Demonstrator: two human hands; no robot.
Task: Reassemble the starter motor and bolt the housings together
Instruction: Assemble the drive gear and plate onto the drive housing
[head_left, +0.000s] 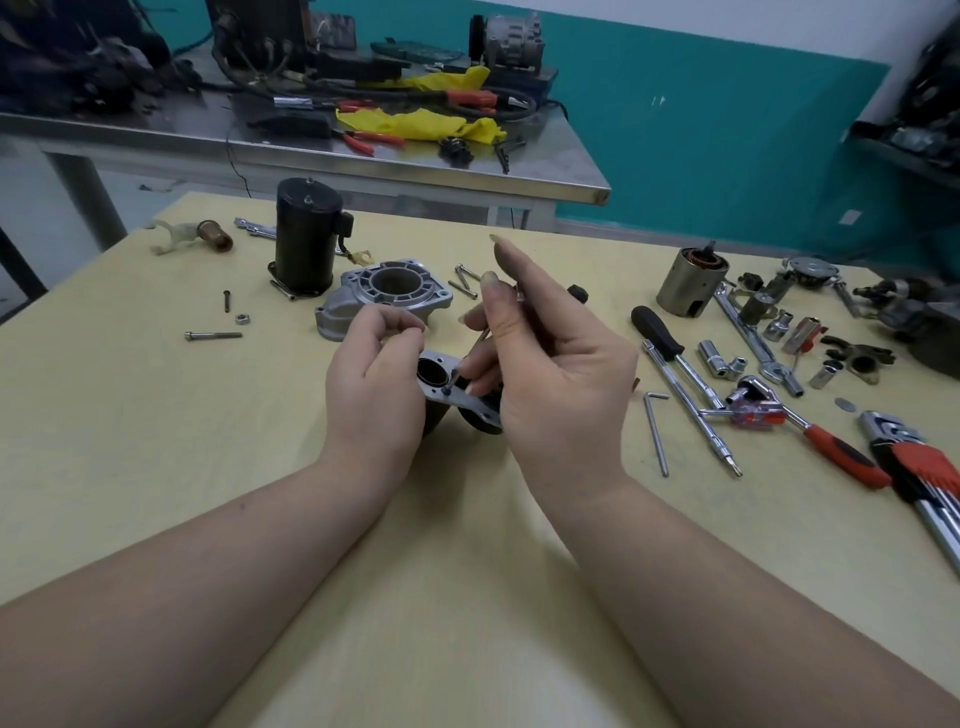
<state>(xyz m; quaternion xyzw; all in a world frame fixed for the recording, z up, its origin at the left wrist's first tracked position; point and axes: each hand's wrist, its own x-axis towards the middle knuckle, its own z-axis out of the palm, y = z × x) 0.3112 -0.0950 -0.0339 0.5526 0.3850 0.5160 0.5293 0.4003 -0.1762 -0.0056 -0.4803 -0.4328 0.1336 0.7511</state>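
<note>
My left hand (375, 379) grips a small silver starter housing part (453, 391) with a round dark bore, held just above the table. My right hand (540, 358) pinches a thin screwdriver (482, 338) whose tip meets a dark screw (450, 387) on the part's flat face. Behind my hands lies the larger aluminium end housing (384, 293). A black cylindrical motor body (305, 236) stands upright at the back left. Loose bolts (213, 335) (465, 280) and a nut (242, 318) lie around it.
A field-coil casing (688, 280) stands to the right. Sockets, a black-handled screwdriver (658, 327), an extension bar, a red ratchet (810, 431), a loose hex key (655, 431) and a hex key set (914, 467) cover the right side. A steel bench (467, 166) with cluttered tools stands behind.
</note>
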